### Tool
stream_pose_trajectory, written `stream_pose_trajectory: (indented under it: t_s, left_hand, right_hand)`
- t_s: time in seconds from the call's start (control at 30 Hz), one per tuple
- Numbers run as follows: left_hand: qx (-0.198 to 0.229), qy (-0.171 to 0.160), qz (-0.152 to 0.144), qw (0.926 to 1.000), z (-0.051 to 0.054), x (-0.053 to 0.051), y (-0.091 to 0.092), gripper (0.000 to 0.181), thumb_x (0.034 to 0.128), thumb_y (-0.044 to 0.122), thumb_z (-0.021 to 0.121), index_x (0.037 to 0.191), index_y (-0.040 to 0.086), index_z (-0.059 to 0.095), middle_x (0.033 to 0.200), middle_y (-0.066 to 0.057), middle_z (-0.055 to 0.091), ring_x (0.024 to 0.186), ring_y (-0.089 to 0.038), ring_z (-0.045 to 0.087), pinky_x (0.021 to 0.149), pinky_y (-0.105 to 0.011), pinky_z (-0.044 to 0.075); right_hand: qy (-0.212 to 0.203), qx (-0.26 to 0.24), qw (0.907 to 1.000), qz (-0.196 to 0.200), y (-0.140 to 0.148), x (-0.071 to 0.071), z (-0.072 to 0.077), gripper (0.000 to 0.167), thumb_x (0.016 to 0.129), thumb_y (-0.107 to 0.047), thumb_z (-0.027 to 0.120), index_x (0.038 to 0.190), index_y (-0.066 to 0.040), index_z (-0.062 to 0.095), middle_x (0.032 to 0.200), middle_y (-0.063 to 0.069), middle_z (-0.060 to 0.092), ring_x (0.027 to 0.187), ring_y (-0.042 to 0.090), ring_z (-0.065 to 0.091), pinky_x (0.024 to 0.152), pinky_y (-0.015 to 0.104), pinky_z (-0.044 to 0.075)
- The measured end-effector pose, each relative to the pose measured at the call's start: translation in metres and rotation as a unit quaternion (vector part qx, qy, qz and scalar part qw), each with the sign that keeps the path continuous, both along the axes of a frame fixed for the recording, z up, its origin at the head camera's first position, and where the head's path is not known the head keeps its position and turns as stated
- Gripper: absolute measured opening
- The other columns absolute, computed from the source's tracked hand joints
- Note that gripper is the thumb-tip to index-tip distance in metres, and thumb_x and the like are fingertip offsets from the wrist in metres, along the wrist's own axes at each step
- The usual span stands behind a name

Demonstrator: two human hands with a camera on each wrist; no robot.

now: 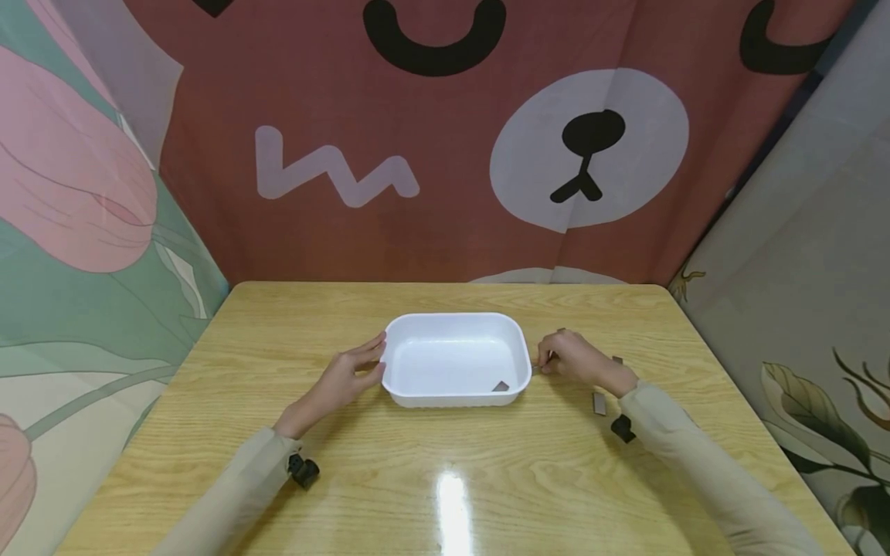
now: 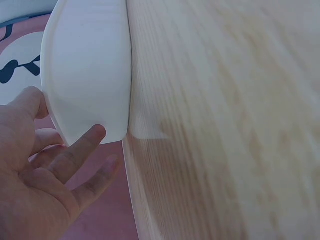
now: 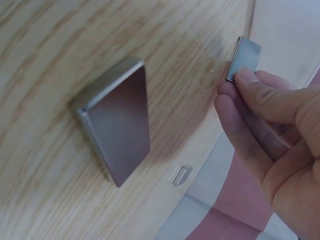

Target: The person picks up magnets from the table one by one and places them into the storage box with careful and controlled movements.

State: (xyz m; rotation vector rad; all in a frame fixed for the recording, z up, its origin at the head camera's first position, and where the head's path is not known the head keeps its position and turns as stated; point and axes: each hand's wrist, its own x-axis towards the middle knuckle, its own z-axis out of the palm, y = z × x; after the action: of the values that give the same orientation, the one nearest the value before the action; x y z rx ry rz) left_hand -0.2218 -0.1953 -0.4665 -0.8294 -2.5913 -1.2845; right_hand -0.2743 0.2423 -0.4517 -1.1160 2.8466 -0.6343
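Observation:
A white rectangular tray (image 1: 452, 401) stands on the wooden table. My left hand (image 1: 342, 380) is at its left end; in the left wrist view the spread fingers touch the outer wall. Just beyond the tray's right end, my right hand (image 1: 573, 357) pinches a small flat silvery metal block (image 3: 245, 56) between thumb and fingertips. A similar metal piece (image 1: 501, 387) lies inside the tray, near its front right corner. Two more metal blocks are on the table under and beside the right forearm: the nearer block (image 3: 117, 125) and the farther block (image 3: 183, 175).
The pale wooden table (image 1: 389, 479) reaches back to a reddish cloth (image 1: 334, 239) with a cartoon face. Patterned hangings flank it on the left and right. A small black device (image 1: 303, 470) is on the left wrist, and another black device (image 1: 623, 428) is on the right.

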Motion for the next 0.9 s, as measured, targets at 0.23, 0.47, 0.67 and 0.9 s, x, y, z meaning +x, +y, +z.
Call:
stream_pose_trajectory:
  t_s: [0.23,0.47,0.67,0.9]
  left_hand:
    - [0.012,-0.006,-0.009,0.9999,-0.0001,-0.0008,-0.0008,0.044,0.0956,0.003,0.064,0.133,-0.015,0.05,0.149,-0.021,0.04,0.124,-0.036,0.053,0.09,-0.028,0.056]
    - [0.012,-0.01,-0.009,0.9998,-0.0005,-0.0003,-0.0011,0.045,0.0958,0.004,0.064,0.134,-0.014,0.049,0.149,-0.02,0.04,0.122,-0.036,0.055,0.089,-0.028,0.056]
    - [0.02,-0.01,-0.013,0.9997,-0.0003,-0.0006,-0.0012,0.044,0.0953,0.002,0.064,0.134,-0.015,0.049,0.149,-0.021,0.04,0.12,-0.036,0.057,0.088,-0.026,0.056]
    - [0.02,-0.009,-0.016,0.9996,-0.0008,-0.0009,-0.0012,0.045,0.0956,0.003,0.064,0.134,-0.014,0.049,0.149,-0.021,0.039,0.12,-0.036,0.057,0.088,-0.027,0.057]
  right_hand:
    - [0.001,-0.004,1.0,0.0,0.0013,-0.0005,0.0016,0.018,0.077,0.006,0.081,0.076,-0.01,0.073,0.078,-0.004,0.069,0.075,0.013,0.065,0.066,0.027,0.06]
    - [0.0,-0.009,1.0,-0.003,0.002,0.0001,0.0025,0.019,0.079,0.008,0.078,0.076,-0.009,0.073,0.079,-0.005,0.068,0.076,0.013,0.065,0.066,0.028,0.06]
    - [0.006,-0.017,0.9998,-0.004,0.002,0.0009,0.003,0.018,0.08,0.009,0.077,0.077,-0.008,0.073,0.079,-0.002,0.068,0.075,0.014,0.065,0.065,0.028,0.06]
    - [0.019,-0.028,0.9994,0.002,0.0028,-0.0008,0.0011,0.02,0.08,0.011,0.076,0.074,-0.008,0.073,0.077,0.001,0.068,0.072,0.012,0.064,0.063,0.027,0.059]
